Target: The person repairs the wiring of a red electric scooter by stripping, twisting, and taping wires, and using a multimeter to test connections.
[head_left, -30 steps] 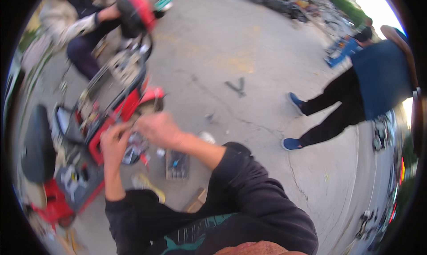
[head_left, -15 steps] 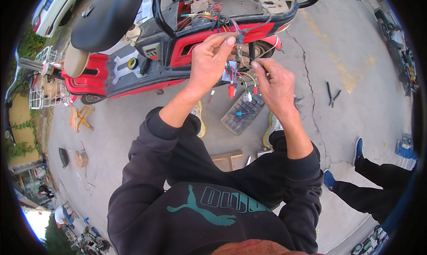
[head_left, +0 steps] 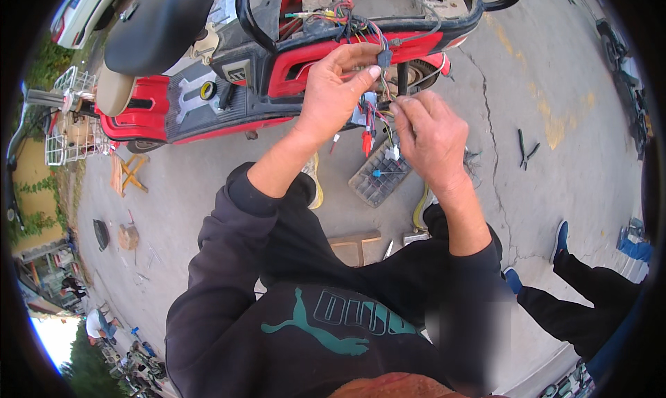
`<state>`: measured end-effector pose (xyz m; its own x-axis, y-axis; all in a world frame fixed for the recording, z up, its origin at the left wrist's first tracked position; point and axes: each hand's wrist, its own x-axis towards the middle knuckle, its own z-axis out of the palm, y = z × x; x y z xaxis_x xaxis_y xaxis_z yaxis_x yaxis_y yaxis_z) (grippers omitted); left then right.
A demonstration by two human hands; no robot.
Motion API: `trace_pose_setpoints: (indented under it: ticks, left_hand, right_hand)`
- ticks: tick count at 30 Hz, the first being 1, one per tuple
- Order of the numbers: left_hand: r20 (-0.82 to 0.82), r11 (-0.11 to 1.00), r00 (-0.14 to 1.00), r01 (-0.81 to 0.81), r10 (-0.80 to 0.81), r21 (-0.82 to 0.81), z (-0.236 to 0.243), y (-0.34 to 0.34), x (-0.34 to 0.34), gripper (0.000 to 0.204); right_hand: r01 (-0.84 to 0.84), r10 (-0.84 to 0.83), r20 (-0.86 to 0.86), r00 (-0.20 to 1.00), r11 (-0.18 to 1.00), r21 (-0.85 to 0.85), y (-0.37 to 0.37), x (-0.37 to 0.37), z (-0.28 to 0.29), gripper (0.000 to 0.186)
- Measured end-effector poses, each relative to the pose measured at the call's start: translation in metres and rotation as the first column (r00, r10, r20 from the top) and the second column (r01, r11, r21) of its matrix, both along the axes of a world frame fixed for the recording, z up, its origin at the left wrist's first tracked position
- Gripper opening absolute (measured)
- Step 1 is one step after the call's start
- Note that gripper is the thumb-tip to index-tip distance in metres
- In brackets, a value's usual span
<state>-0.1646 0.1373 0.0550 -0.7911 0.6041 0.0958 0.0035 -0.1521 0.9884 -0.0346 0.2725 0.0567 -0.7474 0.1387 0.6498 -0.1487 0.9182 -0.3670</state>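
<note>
My right hand (head_left: pixel 433 131), at centre right of the frame, had its thumb and index finger brought together in a pinch, apparently on a thin wire (head_left: pixel 386 86) below a dark connector (head_left: pixel 384 58). My left hand (head_left: pixel 336 87), at upper centre, had thumb and index finger slightly parted beside that connector; whether they were closed on it I could not tell. The connector lay at upper centre, on the wiring that led up to the exposed bundle (head_left: pixel 341 11) on the red scooter (head_left: pixel 288 75). I judged the step in hand to be close finger work on this wire and its connector; in my assessment the next move called for a steady left hand at the connector and a light, controlled right pinch, without strain on the strands. Just below the hands hung a red plug (head_left: pixel 367 144) and a white plug (head_left: pixel 393 152), both close enough to snag. Beneath them, a grey compartmented tray (head_left: pixel 366 192) lay on the ground with a blue item (head_left: pixel 377 173) in it. Dark-handled pliers (head_left: pixel 524 151) lay open at right of the frame, well apart from both hands.
</note>
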Motion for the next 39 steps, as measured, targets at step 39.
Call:
trace_pose_setpoints:
  ticks: [39]
  left_hand:
    - [-0.039,0.999,0.999,0.013,-0.015,-0.039,0.001,-0.015,-0.009,0.056]
  right_hand:
    - [0.017,0.326,-0.089,0.941,-0.308,-0.951,0.005,-0.068,-0.01,0.014]
